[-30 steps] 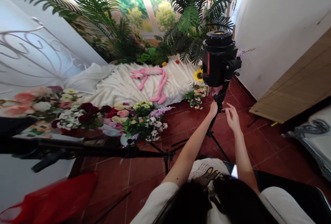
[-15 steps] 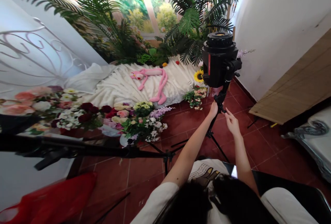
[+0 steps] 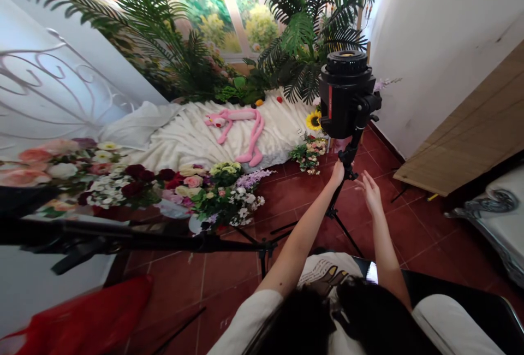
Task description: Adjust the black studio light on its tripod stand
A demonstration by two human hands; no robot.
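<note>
A black studio light (image 3: 347,98) with a round lens ring on top stands on a black light stand (image 3: 336,202) in front of me. My left hand (image 3: 338,172) is wrapped around the stand's pole just under the light; its fingertips are partly hidden behind the pole. Close to the right of the stand's knob (image 3: 352,175), my right hand (image 3: 370,190) is held with fingers apart and nothing in it. A small gap separates it from the knob.
A second black stand (image 3: 164,239) crosses the left side. Bunches of artificial flowers (image 3: 221,194) border a cream blanket (image 3: 188,131), where a pink plush toy (image 3: 241,125) lies. Palm fronds (image 3: 298,33) rise behind. A wooden panel (image 3: 462,131) leans at right; red cloth (image 3: 90,311) lies lower left.
My right hand has drawn slightly right and down, away from the stand's knob, and its fingers have opened. My left hand stays on the pole.
</note>
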